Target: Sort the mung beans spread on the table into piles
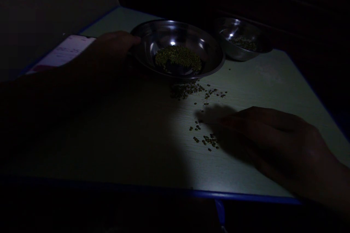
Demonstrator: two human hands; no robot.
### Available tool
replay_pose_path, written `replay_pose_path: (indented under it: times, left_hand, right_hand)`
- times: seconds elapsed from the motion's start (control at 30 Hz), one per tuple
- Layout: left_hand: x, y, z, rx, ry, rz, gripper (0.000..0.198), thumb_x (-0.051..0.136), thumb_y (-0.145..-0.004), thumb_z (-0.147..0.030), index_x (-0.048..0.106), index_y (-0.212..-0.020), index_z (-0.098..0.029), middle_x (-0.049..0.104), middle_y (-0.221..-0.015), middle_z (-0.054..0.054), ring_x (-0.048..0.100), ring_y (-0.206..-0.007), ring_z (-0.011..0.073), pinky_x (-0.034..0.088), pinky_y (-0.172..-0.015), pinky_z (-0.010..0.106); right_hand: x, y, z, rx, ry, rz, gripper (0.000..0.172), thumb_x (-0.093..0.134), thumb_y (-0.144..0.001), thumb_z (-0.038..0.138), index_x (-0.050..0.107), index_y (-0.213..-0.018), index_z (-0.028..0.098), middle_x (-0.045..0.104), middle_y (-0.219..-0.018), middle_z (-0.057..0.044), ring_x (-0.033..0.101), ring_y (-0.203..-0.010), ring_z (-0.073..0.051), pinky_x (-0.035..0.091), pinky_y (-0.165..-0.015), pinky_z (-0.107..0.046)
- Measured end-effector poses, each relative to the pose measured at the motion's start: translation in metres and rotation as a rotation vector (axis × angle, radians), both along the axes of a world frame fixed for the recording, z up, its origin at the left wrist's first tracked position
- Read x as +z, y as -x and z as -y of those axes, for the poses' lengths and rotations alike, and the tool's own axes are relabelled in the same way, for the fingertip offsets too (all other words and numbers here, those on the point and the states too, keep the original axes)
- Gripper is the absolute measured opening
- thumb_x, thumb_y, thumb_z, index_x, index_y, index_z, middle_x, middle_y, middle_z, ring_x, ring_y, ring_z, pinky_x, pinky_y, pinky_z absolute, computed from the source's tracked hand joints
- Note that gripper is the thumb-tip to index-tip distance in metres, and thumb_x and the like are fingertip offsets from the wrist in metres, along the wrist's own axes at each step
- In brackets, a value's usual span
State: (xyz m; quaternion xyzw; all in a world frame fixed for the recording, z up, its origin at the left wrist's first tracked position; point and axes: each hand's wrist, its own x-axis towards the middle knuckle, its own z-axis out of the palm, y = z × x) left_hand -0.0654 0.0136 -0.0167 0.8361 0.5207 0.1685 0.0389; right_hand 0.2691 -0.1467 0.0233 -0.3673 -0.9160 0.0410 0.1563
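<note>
Loose seeds [210, 141] lie just off the fingertips of the right hand [281, 134]

In the frame, the nearest cluster sits below and left of those fingertips, right of lower centre; the scatter runs up from there to the near rim of the bowl [210, 52]. The right hand, reaching in from the lower right, is much nearer than the left hand [116, 43]. Its fingers look bunched, but it is too dark to tell whether they pinch anything. The left hand, upper left of centre, clamps the bowl's left rim with the thumb over the edge. A heap [179, 52] of seeds lies inside; whether the bowl's base touches the table [251, 83] I cannot tell.

The table is pale, with a blue edge [232, 194]. A second bowl [240, 56] stands at upper right, a lit phone [69, 49] at upper left. Shadow covers the lower left, and the room beyond is nearly black.
</note>
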Motion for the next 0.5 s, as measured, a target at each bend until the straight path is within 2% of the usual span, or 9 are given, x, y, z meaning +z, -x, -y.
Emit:
replay_pose_path:
  times: [0.13, 0.23, 0.3, 0.4, 0.5]
  left_hand:
    - [0.001, -0.002, 0.004, 0.026, -0.008, -0.020, 0.061, 0.045, -0.085, -0.060, 0.071, -0.119, -0.017, 0.067, -0.116, 0.011, 0.069, -0.117, 0.0368, 0.055, -0.105, 0.057]
    - [0.003, -0.003, 0.004, 0.010, -0.012, -0.024, 0.065, 0.040, -0.084, -0.062, 0.070, -0.120, -0.017, 0.065, -0.116, 0.010, 0.068, -0.119, 0.0365, 0.054, -0.108, 0.057]
    - [0.004, -0.004, 0.004, 0.019, 0.001, -0.023, 0.066, 0.043, -0.083, -0.063, 0.069, -0.122, -0.016, 0.063, -0.117, 0.011, 0.067, -0.123, 0.0384, 0.052, -0.112, 0.058]
    - [0.002, -0.003, 0.000, 0.030, 0.008, -0.037, 0.066, 0.045, -0.085, -0.064, 0.069, -0.121, -0.016, 0.063, -0.116, 0.011, 0.067, -0.122, 0.0395, 0.053, -0.110, 0.060]
    - [-0.003, 0.002, -0.007, -0.007, -0.030, -0.014, 0.065, 0.045, -0.088, -0.069, 0.072, -0.117, -0.017, 0.063, -0.111, 0.008, 0.069, -0.115, 0.0368, 0.056, -0.104, 0.060]
  right_hand:
    - [-0.002, 0.003, -0.002, 0.017, 0.004, -0.033, 0.027, 0.055, -0.101, 0.006, 0.077, -0.117, 0.010, 0.079, -0.088, -0.007, 0.074, -0.075, -0.019, 0.056, -0.062, -0.030]
    - [-0.003, 0.005, 0.000, 0.020, 0.011, -0.012, 0.029, 0.056, -0.102, 0.005, 0.077, -0.121, 0.008, 0.080, -0.091, -0.008, 0.071, -0.072, -0.018, 0.052, -0.058, -0.029]
    - [-0.004, 0.006, 0.000, 0.039, -0.005, -0.008, 0.031, 0.056, -0.102, 0.005, 0.077, -0.124, 0.007, 0.081, -0.094, -0.009, 0.070, -0.071, -0.017, 0.050, -0.057, -0.029]
    - [-0.006, 0.006, -0.001, 0.055, -0.016, 0.002, 0.033, 0.060, -0.101, 0.005, 0.075, -0.131, 0.006, 0.082, -0.100, -0.010, 0.071, -0.075, -0.017, 0.053, -0.061, -0.028]
    - [-0.008, 0.006, -0.002, 0.032, -0.019, 0.003, 0.034, 0.063, -0.101, 0.007, 0.074, -0.134, 0.007, 0.081, -0.098, -0.009, 0.073, -0.077, -0.018, 0.054, -0.064, -0.028]
